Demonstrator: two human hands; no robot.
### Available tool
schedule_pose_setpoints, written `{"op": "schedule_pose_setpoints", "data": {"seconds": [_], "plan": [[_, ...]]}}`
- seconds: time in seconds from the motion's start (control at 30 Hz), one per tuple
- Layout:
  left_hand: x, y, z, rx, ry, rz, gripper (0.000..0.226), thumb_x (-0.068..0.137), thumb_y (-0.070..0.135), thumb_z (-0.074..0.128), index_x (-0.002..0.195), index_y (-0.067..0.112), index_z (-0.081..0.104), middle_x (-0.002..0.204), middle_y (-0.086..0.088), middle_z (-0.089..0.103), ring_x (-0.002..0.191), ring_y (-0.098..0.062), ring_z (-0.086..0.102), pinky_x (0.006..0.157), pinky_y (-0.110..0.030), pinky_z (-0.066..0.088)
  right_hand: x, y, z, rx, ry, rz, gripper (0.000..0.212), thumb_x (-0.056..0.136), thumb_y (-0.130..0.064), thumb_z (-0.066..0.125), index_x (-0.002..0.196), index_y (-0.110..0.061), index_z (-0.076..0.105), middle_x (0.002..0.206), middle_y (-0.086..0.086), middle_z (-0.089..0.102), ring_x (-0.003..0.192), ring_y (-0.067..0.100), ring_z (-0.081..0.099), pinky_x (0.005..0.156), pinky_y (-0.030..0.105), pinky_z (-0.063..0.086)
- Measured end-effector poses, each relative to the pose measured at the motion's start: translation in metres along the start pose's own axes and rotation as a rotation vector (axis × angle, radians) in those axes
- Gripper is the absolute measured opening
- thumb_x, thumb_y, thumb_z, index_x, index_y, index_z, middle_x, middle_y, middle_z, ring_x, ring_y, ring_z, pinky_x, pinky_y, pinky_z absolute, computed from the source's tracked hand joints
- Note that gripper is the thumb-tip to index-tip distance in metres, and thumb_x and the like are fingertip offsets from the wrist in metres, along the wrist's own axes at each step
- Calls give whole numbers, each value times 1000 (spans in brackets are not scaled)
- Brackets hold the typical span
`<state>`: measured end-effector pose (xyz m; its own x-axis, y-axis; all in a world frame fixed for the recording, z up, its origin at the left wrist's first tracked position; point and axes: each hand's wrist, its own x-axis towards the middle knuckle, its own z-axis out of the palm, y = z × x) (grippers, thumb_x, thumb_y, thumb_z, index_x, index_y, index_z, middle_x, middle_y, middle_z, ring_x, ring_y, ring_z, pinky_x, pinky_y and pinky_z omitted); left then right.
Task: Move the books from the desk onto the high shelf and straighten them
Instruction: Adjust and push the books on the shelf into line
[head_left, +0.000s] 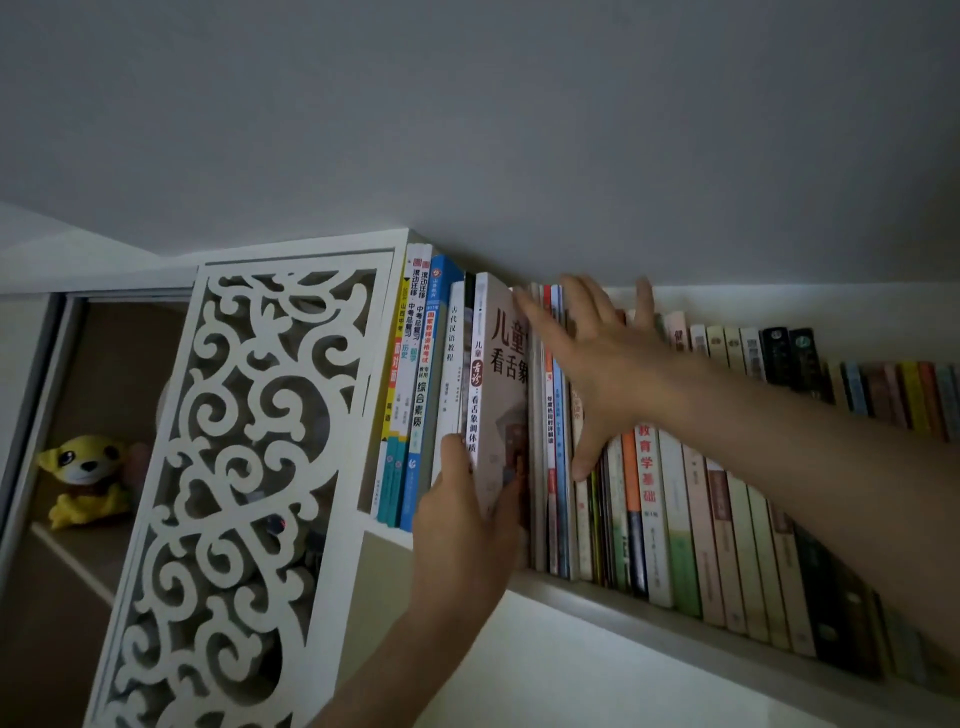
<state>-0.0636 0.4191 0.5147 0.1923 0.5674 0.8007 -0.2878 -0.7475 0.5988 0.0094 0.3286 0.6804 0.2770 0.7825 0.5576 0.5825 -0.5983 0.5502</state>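
Note:
A white book with a red seal on its spine (485, 374) stands partly pushed into the row on the high shelf (597, 592), sticking out in front of its neighbours. My left hand (467, 525) grips its lower end, thumb on the spine and fingers on the cover. My right hand (597, 364) lies flat with spread fingers against the spines of the books to the right (675, 509), just beside the white book. Tall books (415, 374) stand to its left against the shelf's end.
The long row of upright books (810, 467) runs on to the right under the ceiling. At the left is a white carved lattice panel (244, 467), with an open cupboard behind it holding a yellow plush toy (85, 478).

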Motion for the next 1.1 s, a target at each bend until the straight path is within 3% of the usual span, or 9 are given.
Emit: {"op": "schedule_pose_setpoints", "data": {"seconds": [0.1,0.23,0.37,0.47,0.53,0.7,0.77,0.9,1.1], "plan": [[-2,7,-6,17,5,32,33,91,24,62,106,33,34,106,17,50,82,2,56,62,-12,54,-36,-21,21,-95,193,36,168,37,-68,84,144,-16,-35,150,21,-36,142,36,-28,110,67,-13],[-10,15,-34,-19,14,17,36,89,25,64,108,33,34,103,17,55,77,4,59,50,-8,50,-80,-28,55,-85,79,34,145,59,-84,60,147,-4,-23,153,18,-34,143,34,-28,112,64,-13],[-21,21,-68,-45,43,19,38,85,18,69,108,26,40,91,27,53,70,17,57,48,-6,47,-95,-33,65,-45,90,14,125,73,-73,59,152,-9,-14,156,16,-29,144,32,-26,111,65,-14],[-28,24,-86,-24,87,20,42,81,19,73,109,26,42,90,27,53,71,20,57,46,-6,47,-93,-41,65,2,81,32,116,78,-53,65,152,-11,-14,155,16,-30,144,31,-26,111,66,-14],[-31,26,-101,-28,119,7,45,79,21,75,110,28,43,92,25,56,76,15,59,47,-11,50,-92,-45,66,14,84,43,116,77,-48,67,152,-11,-14,156,15,-30,145,30,-25,111,65,-12],[-31,18,-128,-78,121,-63,51,77,19,76,119,25,48,107,11,65,95,-12,66,71,-42,59,-87,-45,62,84,114,47,118,74,-37,74,153,-12,-9,158,11,-25,146,28,-22,111,62,-15],[-32,13,-132,-93,121,-96,46,76,18,77,113,25,50,104,9,67,93,-14,67,72,-46,59,-82,-45,63,103,160,58,123,68,-45,79,154,-14,-3,159,11,-18,147,28,-18,114,59,-13],[-31,8,-132,-126,81,-117,38,73,22,76,100,27,51,94,10,69,86,-12,70,64,-38,61,-71,-51,67,130,194,120,131,58,-61,80,153,-18,-1,159,11,-15,147,31,-14,115,60,-9],[-26,20,-119,-177,28,-22,44,71,26,73,110,23,52,96,18,68,89,-2,68,59,-22,58,-68,-50,72,74,215,104,130,63,-63,76,153,-17,-4,159,11,-20,147,31,-16,114,60,-12]]}}
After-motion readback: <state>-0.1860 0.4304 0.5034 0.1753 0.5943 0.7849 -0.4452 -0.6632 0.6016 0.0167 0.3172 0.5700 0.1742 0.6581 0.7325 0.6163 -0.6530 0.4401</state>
